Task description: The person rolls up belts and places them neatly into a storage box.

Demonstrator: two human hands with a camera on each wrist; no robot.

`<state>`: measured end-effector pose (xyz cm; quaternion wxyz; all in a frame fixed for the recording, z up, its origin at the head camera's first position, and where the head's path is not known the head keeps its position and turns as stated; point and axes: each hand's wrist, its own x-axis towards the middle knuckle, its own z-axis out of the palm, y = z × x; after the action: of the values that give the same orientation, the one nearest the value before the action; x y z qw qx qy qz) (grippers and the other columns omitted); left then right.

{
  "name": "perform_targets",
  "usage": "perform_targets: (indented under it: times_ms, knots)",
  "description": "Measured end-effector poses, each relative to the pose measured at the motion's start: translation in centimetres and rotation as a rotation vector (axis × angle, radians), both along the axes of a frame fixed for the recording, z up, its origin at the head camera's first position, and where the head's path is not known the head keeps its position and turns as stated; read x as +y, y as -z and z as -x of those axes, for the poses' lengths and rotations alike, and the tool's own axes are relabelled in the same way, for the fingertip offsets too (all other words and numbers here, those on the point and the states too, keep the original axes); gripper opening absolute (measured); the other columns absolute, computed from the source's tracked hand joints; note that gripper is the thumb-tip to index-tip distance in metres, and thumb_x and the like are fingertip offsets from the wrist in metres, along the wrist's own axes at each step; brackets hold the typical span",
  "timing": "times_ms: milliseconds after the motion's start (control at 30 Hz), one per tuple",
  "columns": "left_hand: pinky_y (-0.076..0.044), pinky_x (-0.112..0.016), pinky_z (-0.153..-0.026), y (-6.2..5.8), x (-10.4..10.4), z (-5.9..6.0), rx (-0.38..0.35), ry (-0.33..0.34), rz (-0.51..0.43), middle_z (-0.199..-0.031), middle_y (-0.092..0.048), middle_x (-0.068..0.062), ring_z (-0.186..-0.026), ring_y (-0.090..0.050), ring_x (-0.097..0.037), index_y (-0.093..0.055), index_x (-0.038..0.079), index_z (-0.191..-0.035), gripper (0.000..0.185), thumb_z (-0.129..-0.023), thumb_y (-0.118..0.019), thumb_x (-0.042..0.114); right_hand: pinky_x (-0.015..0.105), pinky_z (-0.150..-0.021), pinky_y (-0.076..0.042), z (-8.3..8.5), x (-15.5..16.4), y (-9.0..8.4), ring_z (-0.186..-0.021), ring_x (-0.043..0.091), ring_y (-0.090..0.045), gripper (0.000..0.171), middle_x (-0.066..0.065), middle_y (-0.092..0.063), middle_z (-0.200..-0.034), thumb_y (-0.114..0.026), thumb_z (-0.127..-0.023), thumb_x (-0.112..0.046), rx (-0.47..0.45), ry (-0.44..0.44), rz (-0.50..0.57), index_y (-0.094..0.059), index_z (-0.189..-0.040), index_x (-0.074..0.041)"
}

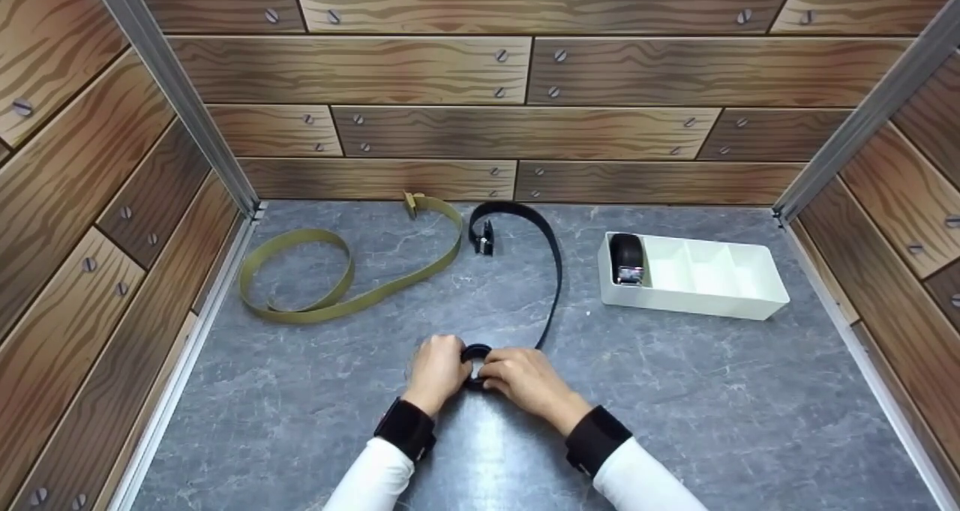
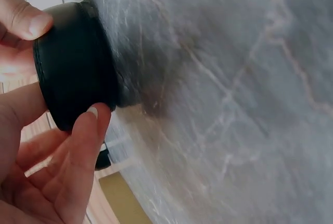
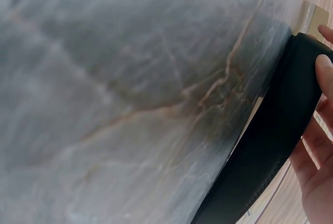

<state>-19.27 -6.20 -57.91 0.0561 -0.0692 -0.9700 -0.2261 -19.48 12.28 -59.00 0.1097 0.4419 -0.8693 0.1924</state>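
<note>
A black belt (image 1: 559, 271) lies on edge on the grey marbled table, its near end rolled into a small coil between the two hands. My left hand (image 1: 439, 372) grips the coil's left side; in the left wrist view, thumb and fingers pinch the rolled leather (image 2: 78, 67) at its edges. On the other side, my right hand (image 1: 529, 383) holds the coil with thumb and curled fingers. The right wrist view shows the strap (image 3: 281, 109) running away from that hand. Farther back, the belt's loose end carries a dark metal buckle (image 1: 485, 238).
An olive webbing belt (image 1: 375, 291) curves loosely at the back left, its buckle (image 1: 411, 205) by the back wall. At the right stands a white divided box (image 1: 690, 305); its leftmost compartment contains a rolled black belt (image 1: 627, 256). Wood-patterned walls (image 1: 525, 132) enclose the table.
</note>
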Motion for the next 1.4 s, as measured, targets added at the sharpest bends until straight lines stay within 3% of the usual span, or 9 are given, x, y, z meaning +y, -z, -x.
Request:
perform_targets:
  times_ms: [300, 500, 667, 767, 867, 967, 1133, 1233, 1400]
  knots:
    - [-0.051, -0.046, -0.060, 0.0, 0.2, 0.2, 0.015, 0.046, 0.050, -0.072, -0.068, -0.012, -0.070, -0.066, -0.035, -0.066, 0.009, -0.064, 0.017, -0.076, -0.076, 0.015, 0.031, -0.077, -0.052, 0.4, 0.2, -0.2, -0.085, 0.016, -0.065, 0.016, -0.002, -0.066, -0.094, -0.077, -0.083, -0.018, -0.098, -0.038, -0.014, -0.078, -0.099, -0.013]
    - [-0.049, -0.045, -0.053, 0.4, 0.1, 0.3, 0.065, 0.074, 0.074, -0.069, -0.067, -0.013, -0.063, -0.065, -0.036, -0.063, 0.008, -0.061, 0.016, -0.073, -0.072, 0.010, 0.031, -0.084, -0.051, 0.8, 0.9, -0.2, -0.093, 0.017, -0.065, 0.027, -0.001, -0.066, -0.101, -0.078, -0.081, -0.006, -0.131, -0.113, 0.003, -0.076, -0.107, -0.013]
    - [-0.048, -0.040, -0.051, 0.6, -0.7, 0.7, 0.083, 0.210, 0.069, -0.064, -0.064, -0.005, -0.058, -0.063, -0.029, -0.059, 0.010, -0.057, 0.021, -0.075, -0.071, 0.007, 0.031, -0.091, -0.049, 1.0, 1.5, -0.4, -0.104, 0.018, -0.063, 0.032, 0.001, -0.066, -0.112, -0.078, -0.078, -0.003, -0.117, -0.109, -0.023, -0.073, -0.109, -0.013]
    - [-0.047, -0.037, -0.053, 0.7, -1.3, 0.9, 0.073, 0.304, 0.034, -0.062, -0.061, -0.001, -0.058, -0.061, -0.024, -0.059, 0.011, -0.059, 0.022, -0.077, -0.070, 0.005, 0.030, -0.089, -0.049, 1.0, 1.4, -0.4, -0.101, 0.016, -0.063, 0.027, -0.001, -0.066, -0.109, -0.078, -0.079, -0.006, -0.125, -0.113, -0.031, -0.074, -0.105, -0.014]
    - [-0.046, -0.034, -0.054, 0.8, -1.7, 1.1, 0.048, 0.342, -0.008, -0.062, -0.059, 0.002, -0.058, -0.058, -0.019, -0.059, 0.013, -0.061, 0.022, -0.079, -0.070, 0.005, 0.029, -0.085, -0.050, 0.9, 1.1, -0.3, -0.095, 0.015, -0.063, 0.025, -0.003, -0.066, -0.104, -0.078, -0.079, -0.008, -0.126, -0.115, -0.031, -0.076, -0.102, -0.015]
    - [-0.045, -0.032, -0.054, 0.9, -1.7, 1.0, 0.020, 0.308, -0.035, -0.063, -0.060, 0.002, -0.058, -0.056, -0.016, -0.064, 0.014, -0.065, 0.018, -0.081, -0.069, 0.008, 0.029, -0.083, -0.050, 0.8, 0.8, -0.3, -0.092, 0.016, -0.062, 0.025, -0.003, -0.065, -0.101, -0.079, -0.077, -0.008, -0.124, -0.099, -0.023, -0.077, -0.101, -0.016]
    - [-0.049, -0.035, -0.057, 0.7, -1.4, 0.6, 0.001, 0.170, -0.043, -0.074, -0.070, -0.003, -0.065, -0.064, -0.019, -0.075, 0.011, -0.079, 0.007, -0.083, -0.072, 0.016, 0.031, -0.080, -0.050, 0.3, 0.4, -0.2, -0.089, 0.017, -0.061, 0.025, -0.003, -0.064, -0.097, -0.080, -0.078, -0.011, -0.104, -0.053, -0.023, -0.077, -0.102, -0.018]
    - [-0.051, -0.035, -0.057, 0.5, -1.1, 0.3, -0.001, 0.111, -0.041, -0.074, -0.070, -0.006, -0.064, -0.066, -0.023, -0.074, 0.009, -0.077, 0.014, -0.082, -0.075, 0.021, 0.033, -0.075, -0.050, 0.0, 0.3, -0.1, -0.085, 0.017, -0.060, 0.025, -0.003, -0.062, -0.094, -0.080, -0.079, -0.013, -0.077, -0.027, -0.032, -0.077, -0.103, -0.019]
    - [-0.049, -0.034, -0.053, 0.3, -0.9, 0.0, -0.022, 0.071, -0.044, -0.071, -0.068, -0.007, -0.060, -0.064, -0.023, -0.072, 0.009, -0.074, 0.017, -0.078, -0.078, 0.024, 0.034, -0.071, -0.051, -0.3, 0.2, -0.1, -0.082, 0.017, -0.061, 0.026, -0.003, -0.061, -0.093, -0.079, -0.079, -0.014, -0.040, -0.002, -0.051, -0.077, -0.104, -0.021]
